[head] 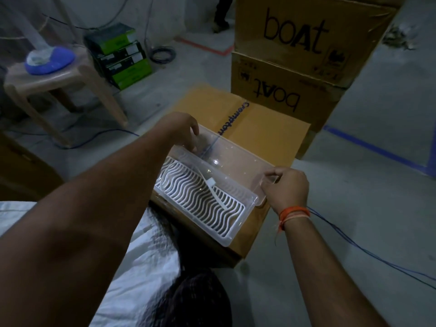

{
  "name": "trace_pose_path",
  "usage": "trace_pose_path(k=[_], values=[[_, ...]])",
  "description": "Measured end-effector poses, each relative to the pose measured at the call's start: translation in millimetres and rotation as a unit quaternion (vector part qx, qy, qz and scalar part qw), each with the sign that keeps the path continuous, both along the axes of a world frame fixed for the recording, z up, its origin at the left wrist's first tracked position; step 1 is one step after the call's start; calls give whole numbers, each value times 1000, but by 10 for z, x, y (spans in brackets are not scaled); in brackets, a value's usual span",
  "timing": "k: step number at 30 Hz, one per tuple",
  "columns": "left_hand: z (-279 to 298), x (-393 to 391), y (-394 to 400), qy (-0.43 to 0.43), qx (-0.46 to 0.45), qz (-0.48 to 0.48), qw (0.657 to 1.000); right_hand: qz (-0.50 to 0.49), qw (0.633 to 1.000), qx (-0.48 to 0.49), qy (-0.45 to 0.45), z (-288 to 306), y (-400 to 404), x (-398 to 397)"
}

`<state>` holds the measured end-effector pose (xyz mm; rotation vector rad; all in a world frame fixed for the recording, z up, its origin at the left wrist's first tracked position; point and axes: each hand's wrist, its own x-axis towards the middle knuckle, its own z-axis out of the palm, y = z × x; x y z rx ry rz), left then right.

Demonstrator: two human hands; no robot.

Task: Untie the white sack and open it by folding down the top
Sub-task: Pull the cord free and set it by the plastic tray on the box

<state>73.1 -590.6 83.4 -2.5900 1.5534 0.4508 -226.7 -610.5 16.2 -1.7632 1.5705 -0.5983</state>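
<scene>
Sack: white sack [146, 251] lies nearest, below both arms, untouched.
Left hand [181, 128]: pinching clear tray [236, 161] far corner.
Right hand [286, 185]: gripping its right edge.
Carton [271, 128]: carries tray.
Advice: release tray squarely, then find the sack's tie.

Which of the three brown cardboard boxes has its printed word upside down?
The lower boAt box in the stack. The boAt box on top of it reads upright, and the Crompton box under the clear tray has sideways print.
</scene>
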Motion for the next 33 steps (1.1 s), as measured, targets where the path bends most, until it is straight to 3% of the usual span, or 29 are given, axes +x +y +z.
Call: trace_pose_path(k=[6,12,19,23,25,28,33], values=[[56,-31,76,-9,-65,24,998,-63,991,22,-114,204,28,-19],[324,30,274,71,-194,98,974,-105,952,-35,-284,564,60,-16],[565,-43,718,214,-384,225,869,-53,944,-72,-319,792,371,-67],[513,-50,959,338,-442,280,782,-18,952,-113,-282,855,690,-134],[456,-64,1088,330,-436,295,783,13,958,-93,-270,877,871,-158],[388,-66,1282,284,-407,303,814,47,964,-56,-255,858,1113,-176],[334,-13,1519,269,-382,271,841,19,964,-69,-257,771,1459,-150]])
